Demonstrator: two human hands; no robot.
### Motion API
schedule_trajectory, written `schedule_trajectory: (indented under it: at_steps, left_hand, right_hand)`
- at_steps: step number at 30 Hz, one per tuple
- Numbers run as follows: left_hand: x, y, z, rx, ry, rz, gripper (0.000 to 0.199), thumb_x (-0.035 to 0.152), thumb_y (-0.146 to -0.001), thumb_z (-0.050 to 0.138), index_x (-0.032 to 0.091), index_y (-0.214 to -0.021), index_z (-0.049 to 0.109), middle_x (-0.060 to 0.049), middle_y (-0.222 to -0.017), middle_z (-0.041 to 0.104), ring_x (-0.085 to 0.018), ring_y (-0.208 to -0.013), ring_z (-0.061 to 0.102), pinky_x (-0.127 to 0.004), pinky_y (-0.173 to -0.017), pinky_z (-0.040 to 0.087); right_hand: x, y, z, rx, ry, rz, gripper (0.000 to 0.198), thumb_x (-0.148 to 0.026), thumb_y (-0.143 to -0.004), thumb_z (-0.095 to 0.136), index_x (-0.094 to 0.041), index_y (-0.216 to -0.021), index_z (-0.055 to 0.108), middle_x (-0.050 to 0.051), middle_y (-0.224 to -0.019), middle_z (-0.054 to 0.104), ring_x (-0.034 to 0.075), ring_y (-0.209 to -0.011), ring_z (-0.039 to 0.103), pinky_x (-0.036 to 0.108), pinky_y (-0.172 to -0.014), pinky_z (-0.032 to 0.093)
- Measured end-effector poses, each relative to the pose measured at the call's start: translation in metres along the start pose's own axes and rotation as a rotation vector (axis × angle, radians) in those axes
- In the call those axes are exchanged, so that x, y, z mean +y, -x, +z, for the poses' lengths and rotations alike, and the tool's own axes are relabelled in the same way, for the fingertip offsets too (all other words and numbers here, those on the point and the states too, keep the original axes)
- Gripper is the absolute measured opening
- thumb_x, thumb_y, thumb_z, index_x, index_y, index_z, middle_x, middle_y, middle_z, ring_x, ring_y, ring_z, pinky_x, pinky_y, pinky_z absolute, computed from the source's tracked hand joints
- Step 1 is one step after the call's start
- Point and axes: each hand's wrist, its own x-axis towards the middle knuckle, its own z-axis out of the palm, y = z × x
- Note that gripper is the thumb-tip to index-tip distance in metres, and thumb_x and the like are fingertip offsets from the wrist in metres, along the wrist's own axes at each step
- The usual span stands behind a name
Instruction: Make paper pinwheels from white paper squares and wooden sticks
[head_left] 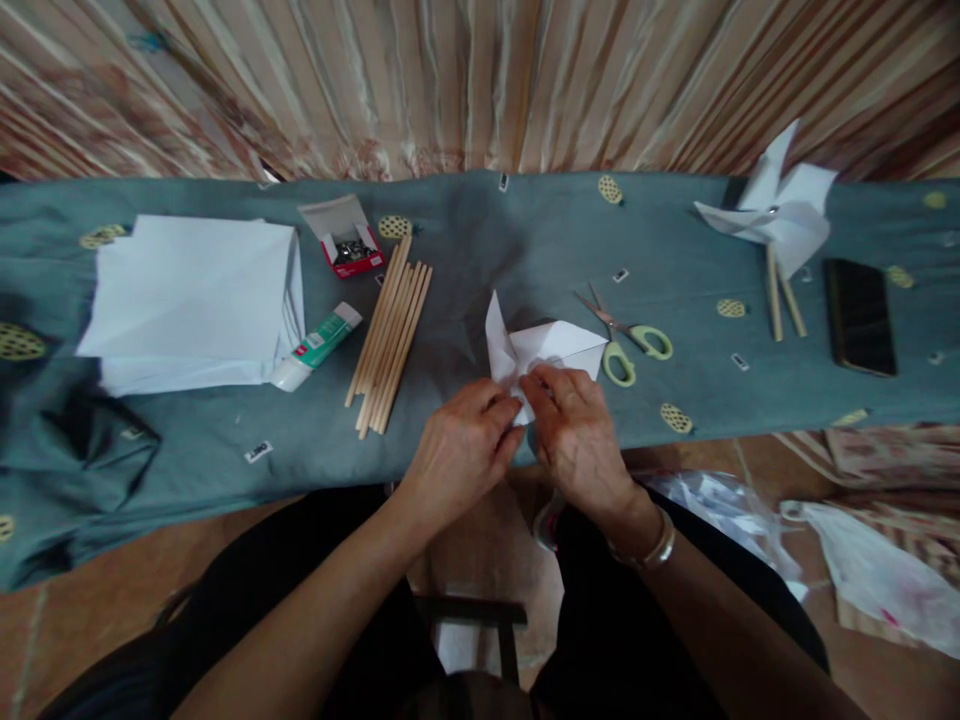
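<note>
A white paper pinwheel (551, 343), partly folded, lies near the front edge of the cloth-covered table. My left hand (469, 432) pinches its near-left part between thumb and fingers. From the other side my right hand (574, 430) presses bent fingers onto the same paper, close to its middle. The hands cover the centre, so the folds under the fingertips are hidden. Just right of the paper, scissors (619, 335) with green handles lie with their blades apart. Several wooden sticks (390, 340) rest in a bundle to the left.
A paper stack (195, 300), a glue tube (319, 345) and a red box of metal pins (349, 245) occupy the left side. Pinwheels on sticks (780, 215) and a dark phone (860, 318) lie at right. Plastic bags (885, 570) are on the floor.
</note>
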Motion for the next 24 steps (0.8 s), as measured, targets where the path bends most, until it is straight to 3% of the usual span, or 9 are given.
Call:
schedule_trajectory:
  at_steps: [5,8,12,18,24]
  left_hand:
    - [-0.001,0.003,0.0,0.042,-0.017,0.021,0.016,0.018,-0.085,0.06,0.015,-0.1,0.064,-0.007,-0.098,0.064,-0.019,-0.09,0.063,-0.033,-0.081,0.056]
    - [-0.001,0.004,-0.001,0.062,-0.035,0.023,0.016,0.018,-0.086,0.058,0.015,-0.101,0.064,-0.007,-0.099,0.063,-0.019,-0.091,0.063,-0.032,-0.081,0.056]
    - [-0.001,0.007,-0.004,0.074,-0.061,0.022,0.018,0.018,-0.086,0.059,0.014,-0.103,0.064,-0.008,-0.099,0.063,-0.02,-0.092,0.062,-0.034,-0.083,0.055]
    - [0.002,0.012,-0.006,0.091,-0.089,0.053,0.028,0.018,-0.086,0.059,0.012,-0.113,0.06,-0.011,-0.106,0.062,-0.023,-0.099,0.058,-0.038,-0.088,0.053]
    - [0.001,0.016,-0.009,0.089,-0.147,0.049,0.029,0.017,-0.085,0.058,0.013,-0.114,0.059,-0.011,-0.11,0.062,-0.025,-0.099,0.057,-0.041,-0.086,0.051]
  right_hand:
    - [0.011,0.001,-0.01,0.064,-0.318,0.093,0.038,-0.011,-0.091,0.038,-0.01,-0.119,0.063,0.014,-0.119,0.065,0.025,-0.111,0.056,0.045,-0.1,0.047]
    - [0.019,0.002,-0.013,0.117,-0.371,0.146,0.04,-0.01,-0.09,0.036,-0.016,-0.118,0.064,0.01,-0.118,0.067,0.023,-0.113,0.059,0.046,-0.101,0.047]
    - [0.036,0.003,-0.015,0.166,-0.268,0.174,0.042,-0.012,-0.09,0.038,-0.015,-0.126,0.059,0.013,-0.122,0.066,0.027,-0.118,0.057,0.049,-0.103,0.045]
    - [0.052,-0.005,-0.008,0.113,-0.117,0.13,0.05,-0.017,-0.092,0.037,-0.009,-0.142,0.04,0.021,-0.139,0.052,0.031,-0.131,0.046,0.054,-0.106,0.04]
    - [0.049,-0.011,-0.007,0.1,-0.023,0.168,0.05,-0.021,-0.091,0.04,-0.007,-0.139,0.042,0.021,-0.128,0.061,0.031,-0.115,0.058,0.051,-0.099,0.043]
